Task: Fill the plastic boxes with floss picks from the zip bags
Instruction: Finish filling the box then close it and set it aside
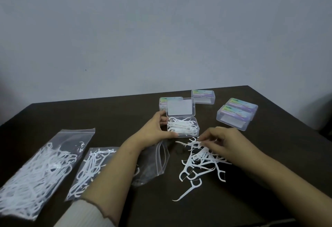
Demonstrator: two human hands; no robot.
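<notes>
Nearest to the camera, at the bottom of the frame, a cream ribbed sleeve (pixel 84 214) covers the left forearm. Left hand (pixel 158 128) reaches to the middle of the frame and holds the open plastic box (pixel 183 128) at its left side, thumb at the near corner and fingers at the far corner. This box is partly filled with white floss picks, and its clear lid (pixel 180 110) stands up behind it.

Right hand (pixel 221 141) is just right of the box, lower in the frame. Its fingertips pinch one floss pick (pixel 193 144) at the top of a loose pile of floss picks (pixel 201 164) lying on the dark brown table (pixel 251 199).

At the lower left lie two zip bags with picks inside: a large bag (pixel 41 167) and a smaller bag (pixel 89 169) beside it. An almost empty zip bag (pixel 154 162) lies partly under the left forearm.

Behind the open box one closed box (pixel 162 104) is half hidden. Three more closed boxes are at the upper right of the table: one (pixel 203 96) alone, and two (pixel 237 116) touching each other.
</notes>
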